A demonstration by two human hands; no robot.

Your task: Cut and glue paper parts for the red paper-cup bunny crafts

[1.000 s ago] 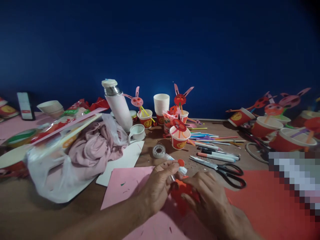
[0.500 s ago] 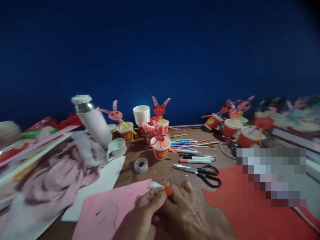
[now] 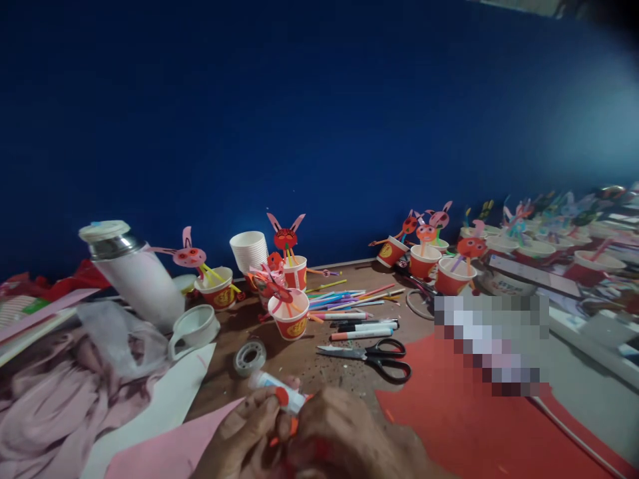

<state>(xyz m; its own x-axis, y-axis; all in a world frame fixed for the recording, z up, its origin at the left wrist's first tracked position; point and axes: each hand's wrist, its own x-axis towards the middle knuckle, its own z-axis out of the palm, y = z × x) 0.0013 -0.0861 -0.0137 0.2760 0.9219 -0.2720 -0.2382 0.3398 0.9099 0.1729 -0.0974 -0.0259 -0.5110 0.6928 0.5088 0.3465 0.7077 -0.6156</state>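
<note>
A clear tube with a white and blue label, apparently a glue stick [image 3: 289, 394], lies slantwise between my hands. My left hand [image 3: 249, 426] is closed, its fingers around the near side of the tube. At its thumb tip shows a small round red-orange piece [image 3: 282, 397], and more orange shows below, between the hands. My right hand [image 3: 349, 432] is curled at the tube's right end, blurred, and its fingertips are hidden. Under the left hand lies pink paper [image 3: 150, 452]. Black-handled scissors [image 3: 369, 356] and a tape roll [image 3: 249, 358] rest beyond the hands.
Paper cups [image 3: 292, 319] with paper animal heads on stems stand along the back. Markers [image 3: 362, 334] and coloured sticks [image 3: 344, 298] lie mid-table. At left are a thermos [image 3: 140, 279], a mug [image 3: 196, 327] and pink cloth [image 3: 64, 392]; red paper [image 3: 449, 412] lies right.
The view has swung to the right, so the table things appear further left. More of the tube now shows between my hands, and my right hand has turned, its back toward me.
</note>
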